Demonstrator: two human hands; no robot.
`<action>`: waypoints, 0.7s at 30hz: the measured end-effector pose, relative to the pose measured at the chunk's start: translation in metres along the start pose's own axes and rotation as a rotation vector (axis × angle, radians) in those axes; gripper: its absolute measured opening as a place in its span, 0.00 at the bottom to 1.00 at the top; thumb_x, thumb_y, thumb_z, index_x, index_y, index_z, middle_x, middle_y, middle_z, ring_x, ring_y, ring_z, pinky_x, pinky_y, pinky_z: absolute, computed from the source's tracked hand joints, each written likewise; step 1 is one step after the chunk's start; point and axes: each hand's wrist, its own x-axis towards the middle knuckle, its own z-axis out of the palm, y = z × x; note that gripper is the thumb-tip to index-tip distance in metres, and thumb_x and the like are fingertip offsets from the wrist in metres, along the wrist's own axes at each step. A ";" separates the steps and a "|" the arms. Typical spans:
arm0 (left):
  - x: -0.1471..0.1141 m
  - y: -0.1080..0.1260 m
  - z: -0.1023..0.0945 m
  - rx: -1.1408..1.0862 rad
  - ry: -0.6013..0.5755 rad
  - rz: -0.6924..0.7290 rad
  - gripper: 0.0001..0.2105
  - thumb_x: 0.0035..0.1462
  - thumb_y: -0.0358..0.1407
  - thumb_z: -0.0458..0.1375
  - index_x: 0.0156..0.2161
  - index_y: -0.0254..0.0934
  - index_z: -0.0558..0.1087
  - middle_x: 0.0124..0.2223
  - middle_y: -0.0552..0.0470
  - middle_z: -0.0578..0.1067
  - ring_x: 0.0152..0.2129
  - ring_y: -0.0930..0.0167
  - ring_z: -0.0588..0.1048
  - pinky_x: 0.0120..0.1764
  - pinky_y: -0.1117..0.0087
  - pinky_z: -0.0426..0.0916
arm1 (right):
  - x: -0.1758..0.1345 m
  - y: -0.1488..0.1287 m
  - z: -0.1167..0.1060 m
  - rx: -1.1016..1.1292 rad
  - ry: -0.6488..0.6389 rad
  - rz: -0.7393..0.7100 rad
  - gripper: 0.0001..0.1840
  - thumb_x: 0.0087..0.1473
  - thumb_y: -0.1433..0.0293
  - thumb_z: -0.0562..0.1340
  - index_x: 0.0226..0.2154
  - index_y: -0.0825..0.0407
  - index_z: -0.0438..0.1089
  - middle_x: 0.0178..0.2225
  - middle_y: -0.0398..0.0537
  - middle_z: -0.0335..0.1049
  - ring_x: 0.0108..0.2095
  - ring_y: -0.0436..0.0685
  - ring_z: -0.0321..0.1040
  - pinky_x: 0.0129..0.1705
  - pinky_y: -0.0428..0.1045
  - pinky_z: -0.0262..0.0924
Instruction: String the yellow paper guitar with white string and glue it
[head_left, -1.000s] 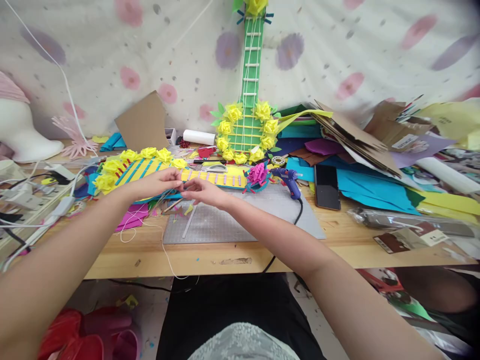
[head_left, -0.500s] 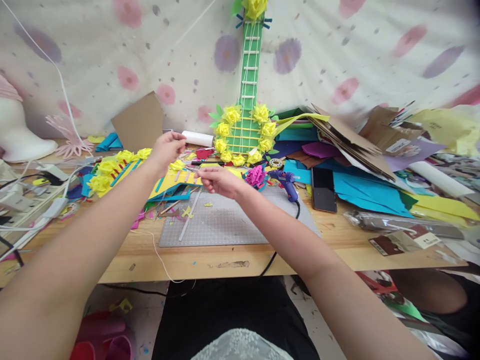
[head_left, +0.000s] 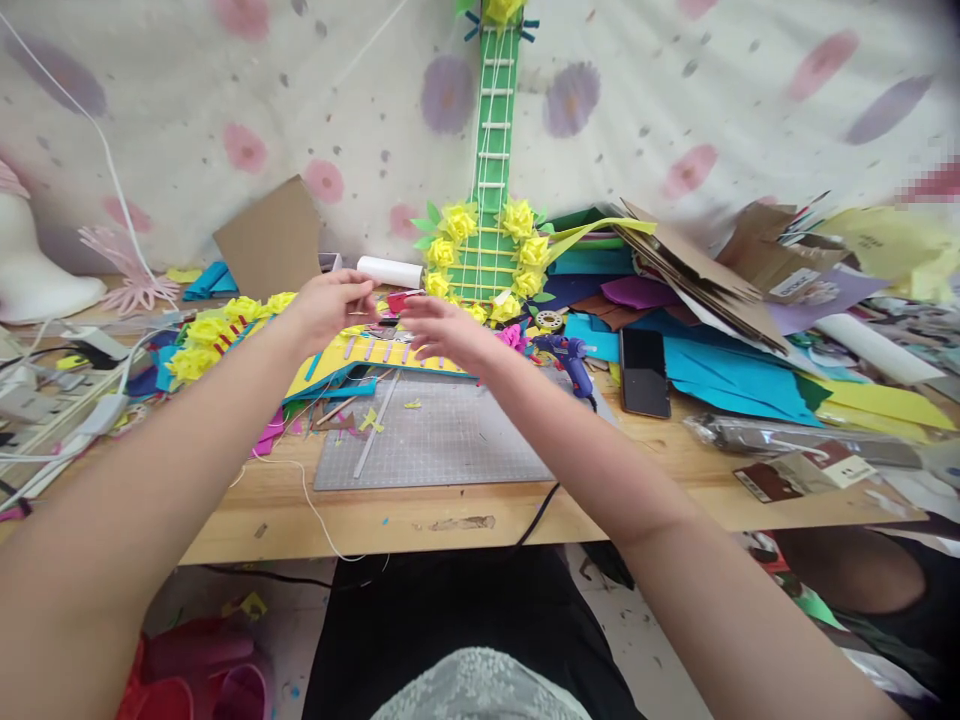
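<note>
My left hand (head_left: 334,312) hovers over the yellow paper guitar (head_left: 330,368) with blue edges, which lies at the back of the table. Its fingers are drawn together, and what they pinch, if anything, is too small to make out. Close by on the right is my right hand (head_left: 450,335), palm down, fingers stretched out and a little smeared by motion; nothing shows in it. Yellow paper flowers (head_left: 199,345) cover the guitar's left end. A grey cutting mat (head_left: 450,440) lies below the hands, with a thin pale strip (head_left: 376,425) on it.
A green paper guitar (head_left: 495,120) with yellow flowers leans on the wall. To the right are a blue glue gun (head_left: 570,362), a phone (head_left: 645,372), blue paper sheets (head_left: 727,370) and cardboard (head_left: 697,265). White cables (head_left: 97,420) run along the left.
My right hand has moved slightly up and opened its fingers from a pinch. My left hand stays near the same place, fingers slightly lower. The view has shifted a little.
</note>
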 end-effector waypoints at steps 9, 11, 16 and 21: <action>0.004 -0.004 0.036 -0.048 -0.079 -0.058 0.09 0.52 0.39 0.58 0.32 0.35 0.68 0.28 0.50 0.72 0.24 0.73 0.71 0.31 0.69 0.68 | 0.023 0.022 0.020 0.179 -0.062 0.086 0.08 0.56 0.69 0.58 0.26 0.53 0.64 0.17 0.36 0.60 0.18 0.43 0.57 0.26 0.41 0.63; 0.000 -0.007 0.028 0.014 -0.217 -0.188 0.13 0.52 0.45 0.57 0.33 0.35 0.69 0.27 0.49 0.72 0.22 0.72 0.71 0.26 0.70 0.66 | 0.025 0.009 0.004 0.205 0.048 0.003 0.07 0.56 0.69 0.58 0.28 0.53 0.65 0.18 0.36 0.61 0.19 0.43 0.59 0.27 0.40 0.63; -0.009 -0.002 -0.003 0.161 -0.283 -0.421 0.12 0.47 0.45 0.62 0.30 0.39 0.68 0.18 0.55 0.61 0.11 0.77 0.58 0.12 0.75 0.49 | 0.017 -0.034 -0.040 0.126 0.317 -0.099 0.08 0.56 0.66 0.57 0.30 0.53 0.65 0.17 0.36 0.57 0.18 0.42 0.59 0.20 0.38 0.55; -0.006 0.014 -0.059 0.126 -0.241 -0.415 0.12 0.53 0.36 0.57 0.22 0.36 0.62 0.17 0.60 0.46 0.12 0.82 0.44 0.14 0.79 0.40 | -0.006 -0.067 -0.083 -0.180 0.357 -0.186 0.08 0.53 0.65 0.61 0.30 0.54 0.67 0.15 0.33 0.53 0.11 0.39 0.43 0.12 0.39 0.37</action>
